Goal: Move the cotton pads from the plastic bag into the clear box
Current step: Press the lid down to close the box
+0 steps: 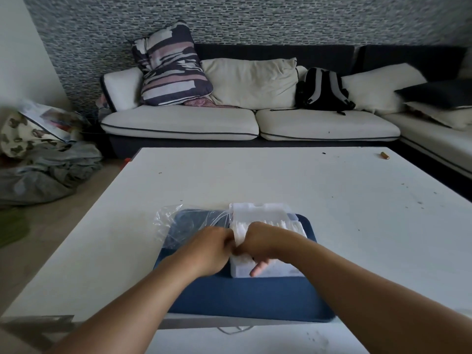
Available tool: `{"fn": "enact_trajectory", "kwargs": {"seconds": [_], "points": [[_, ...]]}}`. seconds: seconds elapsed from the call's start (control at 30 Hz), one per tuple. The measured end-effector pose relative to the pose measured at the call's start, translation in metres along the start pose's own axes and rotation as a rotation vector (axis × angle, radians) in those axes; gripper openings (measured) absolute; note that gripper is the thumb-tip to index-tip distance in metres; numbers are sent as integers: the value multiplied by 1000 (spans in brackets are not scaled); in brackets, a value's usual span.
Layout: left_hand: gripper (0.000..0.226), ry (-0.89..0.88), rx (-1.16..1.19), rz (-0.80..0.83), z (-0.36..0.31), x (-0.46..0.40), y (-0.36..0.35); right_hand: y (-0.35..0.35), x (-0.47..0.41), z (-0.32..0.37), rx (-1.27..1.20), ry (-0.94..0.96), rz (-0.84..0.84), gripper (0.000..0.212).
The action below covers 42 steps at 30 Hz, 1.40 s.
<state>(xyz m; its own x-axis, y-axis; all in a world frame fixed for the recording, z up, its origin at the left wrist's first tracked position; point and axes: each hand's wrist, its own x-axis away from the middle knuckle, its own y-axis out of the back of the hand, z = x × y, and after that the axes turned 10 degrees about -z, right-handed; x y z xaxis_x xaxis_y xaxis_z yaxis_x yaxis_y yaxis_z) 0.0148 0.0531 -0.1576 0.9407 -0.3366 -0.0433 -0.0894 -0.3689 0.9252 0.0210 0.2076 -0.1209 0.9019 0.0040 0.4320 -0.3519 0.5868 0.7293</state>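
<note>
Head view, near to far. Both forearms reach in over a dark blue mat (245, 297) on a white table (281, 180). On the mat stands the clear box (265, 267), a shallow rectangular tray of thin translucent plastic, its lid (260, 210) seemingly standing open behind. The left hand (212, 247) has its fingers curled at the box's left edge, and the right hand (258, 245) curls down over the box; both seem to pinch or press the pads (281, 224), though the fingertips are hidden and the exact hold cannot be told. The pads, soft, white and flat, stand on edge in a row inside the box. The bag (184, 223), crinkled clear film, lies slack on the mat just left of the box, apparently empty. Likely risks: pressing the loose row unevenly could tip the pads over or spill them past the low wall; the light box could slide on the mat under a sideways push; a stray pad could cling to the bag's film. Beyond the table stands a pale-cushioned sofa (178, 121) with a backpack (323, 89).
</note>
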Motion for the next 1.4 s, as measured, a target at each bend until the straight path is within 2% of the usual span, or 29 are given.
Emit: {"fn": "enact_trajectory", "kwargs": {"seconds": [0.03, 0.07, 0.13, 0.17, 0.2, 0.23, 0.33, 0.43, 0.63, 0.8, 0.93, 1.03, 1.13, 1.23, 1.3, 1.4], "points": [[26, 10, -8, -16, 0, 0, 0, 6, 2, -2, -24, 41, -62, 35], [25, 13, -22, -51, -3, -1, 1, 12, 3, -7, 2, 98, -199, 36], [20, 4, -17, -190, -10, -1, 1, 23, 4, -17, 205, 206, -550, 36], [18, -8, 0, -249, -16, -1, -1, 26, 4, -22, 294, 244, -645, 40], [30, -23, 1, -266, -23, -1, -3, 26, 4, -29, 354, 262, -650, 47], [45, -33, -5, -238, -29, -1, -6, 22, 1, -37, 411, 256, -578, 56], [68, 2, -30, -41, -41, -2, -22, 0, -14, -64, 581, 196, -381, 70], [69, 44, -43, 71, -41, -10, -35, -11, -21, -79, 487, 147, -391, 71], [70, 62, -9, 85, -38, -18, -40, -17, -15, -84, 412, 209, -475, 68], [65, -79, -349, 22, -40, -18, -56, -26, -15, -79, 331, 219, -444, 72], [66, -139, -482, 97, -44, -19, -52, -30, -25, -77, 275, 146, -447, 75], [68, -127, -442, 73, -46, -28, -50, -28, -33, -76, 301, 148, -406, 68], [66, -112, -333, 88, -49, -34, -53, -15, -34, -78, 429, 274, -469, 70], [62, -145, -374, 113, -50, -34, -61, -7, -31, -88, 469, 323, -512, 54], [63, -134, -389, 105, -50, -34, -65, -9, -28, -93, 460, 323, -492, 56], [64, -221, -453, 89, -52, -31, -63, -16, -24, -97, 400, 271, -536, 68]]}}
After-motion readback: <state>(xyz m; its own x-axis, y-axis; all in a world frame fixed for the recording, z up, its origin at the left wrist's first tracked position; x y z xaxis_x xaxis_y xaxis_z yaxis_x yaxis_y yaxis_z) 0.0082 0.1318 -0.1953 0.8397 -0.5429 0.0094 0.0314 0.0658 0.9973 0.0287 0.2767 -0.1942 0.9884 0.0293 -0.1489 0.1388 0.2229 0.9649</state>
